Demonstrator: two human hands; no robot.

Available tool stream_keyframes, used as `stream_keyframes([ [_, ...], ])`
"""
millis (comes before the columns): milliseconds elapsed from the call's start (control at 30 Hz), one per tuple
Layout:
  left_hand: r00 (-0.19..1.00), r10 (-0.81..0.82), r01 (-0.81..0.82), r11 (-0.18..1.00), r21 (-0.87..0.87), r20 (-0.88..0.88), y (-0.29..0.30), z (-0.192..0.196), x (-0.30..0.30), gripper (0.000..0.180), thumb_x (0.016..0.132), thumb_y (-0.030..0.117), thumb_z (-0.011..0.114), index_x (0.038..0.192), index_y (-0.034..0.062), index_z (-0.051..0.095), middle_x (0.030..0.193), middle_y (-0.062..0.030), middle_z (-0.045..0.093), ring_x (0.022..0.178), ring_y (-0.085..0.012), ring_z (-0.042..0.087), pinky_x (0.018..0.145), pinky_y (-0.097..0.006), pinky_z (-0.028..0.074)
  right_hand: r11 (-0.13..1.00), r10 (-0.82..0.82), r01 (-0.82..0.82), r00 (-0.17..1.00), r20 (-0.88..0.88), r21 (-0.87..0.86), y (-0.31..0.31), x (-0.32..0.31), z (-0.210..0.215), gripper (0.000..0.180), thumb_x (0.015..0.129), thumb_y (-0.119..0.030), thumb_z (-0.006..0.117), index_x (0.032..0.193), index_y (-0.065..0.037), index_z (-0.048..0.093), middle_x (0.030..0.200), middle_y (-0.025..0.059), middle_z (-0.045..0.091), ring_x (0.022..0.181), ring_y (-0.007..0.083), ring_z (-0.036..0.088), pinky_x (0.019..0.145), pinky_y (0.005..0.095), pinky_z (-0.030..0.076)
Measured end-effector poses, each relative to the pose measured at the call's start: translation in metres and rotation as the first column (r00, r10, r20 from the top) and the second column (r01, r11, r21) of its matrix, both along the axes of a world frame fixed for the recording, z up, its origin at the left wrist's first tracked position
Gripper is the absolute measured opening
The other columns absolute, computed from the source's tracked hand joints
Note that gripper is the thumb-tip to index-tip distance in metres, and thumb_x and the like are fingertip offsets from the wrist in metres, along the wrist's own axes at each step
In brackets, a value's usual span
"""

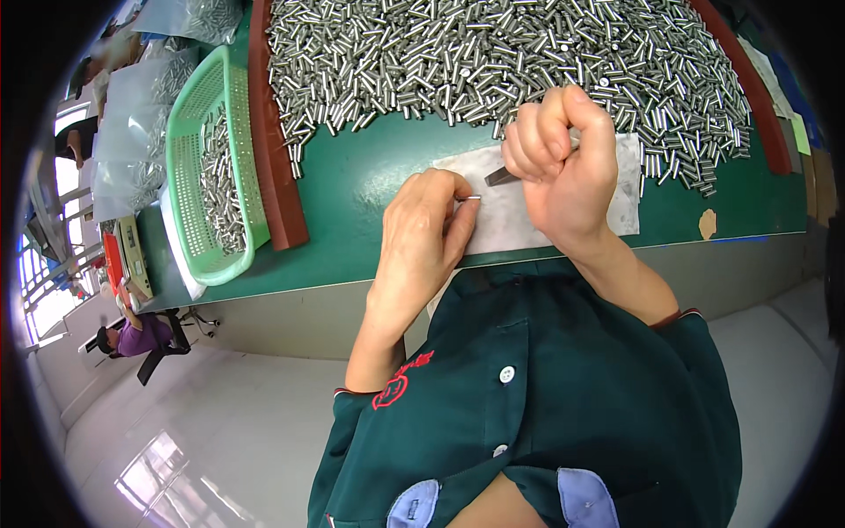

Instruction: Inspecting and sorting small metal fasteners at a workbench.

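My left hand is closed, pinching a small shiny metal pin between thumb and fingers over a white cloth. My right hand is wrapped round a dark, flat-tipped tool. The tool's end sticks out to the left from under the fist, a little above and right of the pin, apart from it. Its exact kind is hidden by my fingers. Beyond both hands a wide heap of loose metal pins covers the far part of the green tabletop.
Brown-red rails border the heap left and right. Left of the near rail stands a green plastic basket partly filled with pins. Clear bags of pins lie farther left. A person in purple sits in the background.
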State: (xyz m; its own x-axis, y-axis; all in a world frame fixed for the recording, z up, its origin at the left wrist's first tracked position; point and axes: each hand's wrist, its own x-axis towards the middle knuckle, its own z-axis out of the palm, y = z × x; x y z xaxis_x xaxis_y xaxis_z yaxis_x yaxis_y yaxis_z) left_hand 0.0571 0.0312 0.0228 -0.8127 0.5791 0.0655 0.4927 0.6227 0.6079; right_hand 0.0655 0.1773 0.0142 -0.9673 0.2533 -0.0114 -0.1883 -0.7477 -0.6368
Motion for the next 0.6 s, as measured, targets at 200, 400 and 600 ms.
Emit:
stream_keyframes([
  [200,0.994,0.098,-0.092,0.99,0.107,-0.052,0.003,-0.013,0.003,0.01,0.07,0.001,0.062,0.071,0.0008,0.052,0.058,-0.006,0.046,0.05,-0.0154,0.043,0.046,-0.026,0.035,0.999,0.029,-0.028,0.999,0.019,-0.036,-0.002,0.0,-0.003,0.037,0.087,-0.022,0.03,0.052,-0.01,0.029,0.043,-0.0018,0.027,0.038,0.0065,0.018,0.038,0.0225,0.016],
  [400,0.989,0.142,-0.135,0.983,0.126,-0.041,0.004,-0.015,0.006,0.01,0.07,0.001,0.063,0.071,0.0004,0.054,0.059,-0.0057,0.047,0.05,-0.014,0.043,0.046,-0.025,0.036,0.998,-0.005,0.009,0.999,0.053,-0.069,-0.005,-0.002,-0.002,0.035,0.085,-0.017,0.032,0.051,-0.009,0.029,0.043,-0.0015,0.028,0.038,0.0053,0.019,0.036,0.0215,0.015],
  [600,0.985,0.172,-0.167,0.976,0.143,-0.025,0.006,-0.016,0.008,0.013,0.067,-0.002,0.063,0.069,0.0021,0.051,0.059,-0.0067,0.048,0.053,-0.0207,0.046,0.049,-0.031,0.037,0.998,0.008,-0.007,1.0,0.028,-0.066,-0.005,-0.002,-0.004,0.031,0.083,-0.013,0.032,0.052,-0.009,0.029,0.045,-0.0011,0.03,0.039,0.0049,0.019,0.036,0.0208,0.016],
])
